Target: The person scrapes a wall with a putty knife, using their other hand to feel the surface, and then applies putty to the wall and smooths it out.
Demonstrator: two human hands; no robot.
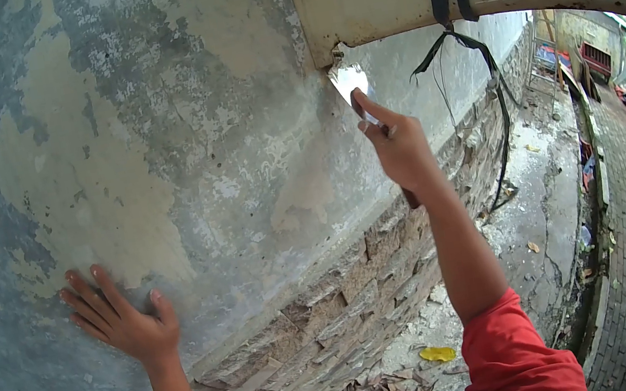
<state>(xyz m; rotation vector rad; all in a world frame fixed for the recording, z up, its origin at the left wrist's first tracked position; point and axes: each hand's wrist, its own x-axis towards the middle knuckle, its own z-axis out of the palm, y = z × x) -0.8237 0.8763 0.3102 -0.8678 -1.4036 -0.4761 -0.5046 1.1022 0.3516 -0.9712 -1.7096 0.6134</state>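
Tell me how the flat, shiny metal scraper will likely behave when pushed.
The flat, shiny metal scraper is probably fairly stiff, perhaps flexing slightly, since it looks thin. It is likely light, as the right hand alone holds it. Its glossy surface may slide easily, but its edge could snag on the flaking, mottled grey wall.

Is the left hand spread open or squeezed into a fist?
Open: the left hand rests against the wall, its fingers stretched out.
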